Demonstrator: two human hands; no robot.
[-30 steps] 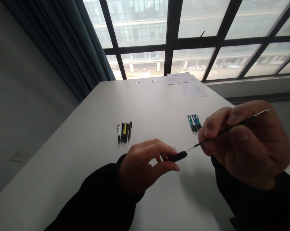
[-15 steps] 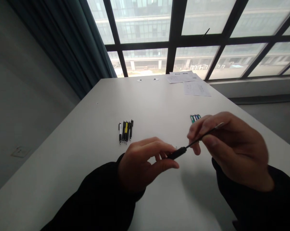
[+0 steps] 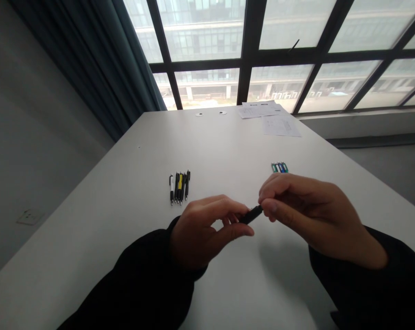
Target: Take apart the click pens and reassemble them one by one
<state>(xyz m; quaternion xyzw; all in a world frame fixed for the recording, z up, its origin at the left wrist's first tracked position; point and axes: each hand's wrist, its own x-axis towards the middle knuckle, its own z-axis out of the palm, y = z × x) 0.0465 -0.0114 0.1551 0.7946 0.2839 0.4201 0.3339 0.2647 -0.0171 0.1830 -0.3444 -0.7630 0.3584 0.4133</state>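
Note:
A short black pen barrel (image 3: 251, 214) lies slanted between the thumb and fingers of my left hand (image 3: 207, 229), its far end pointing up to the right. My right hand (image 3: 307, 215) is closed in a pinch right at that end. The thin refill seen a moment ago between these fingers is now hidden, by the barrel and my fingertips. Both hands are held above the white table (image 3: 214, 151). Beyond my left hand lies a row of several pens (image 3: 180, 188), black, yellow and white. Several green and blue pen parts (image 3: 279, 167) show just behind my right hand.
Sheets of paper (image 3: 281, 125) lie at the table's far right. Two round cable holes (image 3: 223, 112) are near the far edge. A window (image 3: 207, 36) stands behind the table, with a dark curtain (image 3: 124, 68) at its left.
My right hand has moved left and closer to the barrel. The thin refill that stuck out of the barrel has slid in and no longer shows. My left hand has hardly moved.

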